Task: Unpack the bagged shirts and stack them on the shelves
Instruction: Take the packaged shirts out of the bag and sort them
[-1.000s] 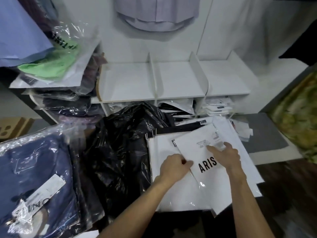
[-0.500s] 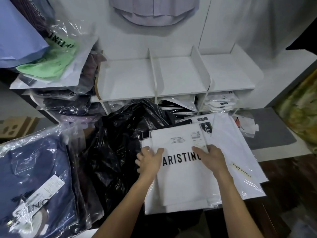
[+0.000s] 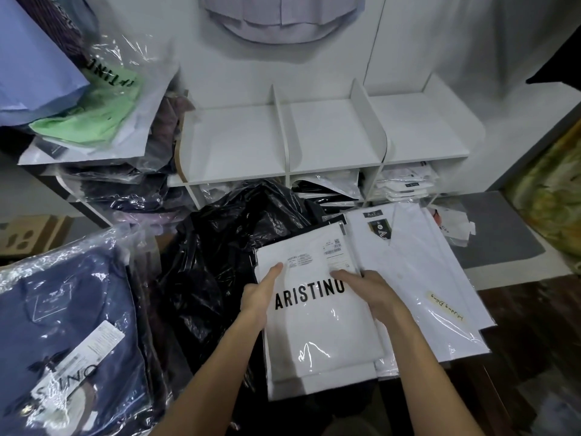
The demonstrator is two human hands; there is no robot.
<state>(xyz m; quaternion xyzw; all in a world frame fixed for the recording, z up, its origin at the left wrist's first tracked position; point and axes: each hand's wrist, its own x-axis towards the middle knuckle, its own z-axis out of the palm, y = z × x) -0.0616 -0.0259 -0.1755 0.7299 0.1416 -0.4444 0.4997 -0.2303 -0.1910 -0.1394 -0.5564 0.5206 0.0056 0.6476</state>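
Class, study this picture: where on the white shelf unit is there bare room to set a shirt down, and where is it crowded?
Free: the three top compartments of the white shelf unit, separated by two upright dividers. Crowded: the cubbies underneath, holding bagged shirts; the black plastic bag in front; and the left-hand pile of bagged clothes.

The small print on the top bag's (image 3: pixel 317 309) labels (image 3: pixel 331 248) was too fine to read. The left hand (image 3: pixel 261 298) hid that bag's left edge, and its fingers, all but the thumb, were out of sight beneath. The right hand (image 3: pixel 374 292) covered the seam with the collared shirt (image 3: pixel 418 278). The navy shirt (image 3: pixel 63 325) was cut off by the left and bottom edges, its lettering partly lost under glare. The hanging shirt (image 3: pixel 283 17) was cropped at the top. The black plastic (image 3: pixel 217 262) screened the lower left cubby.
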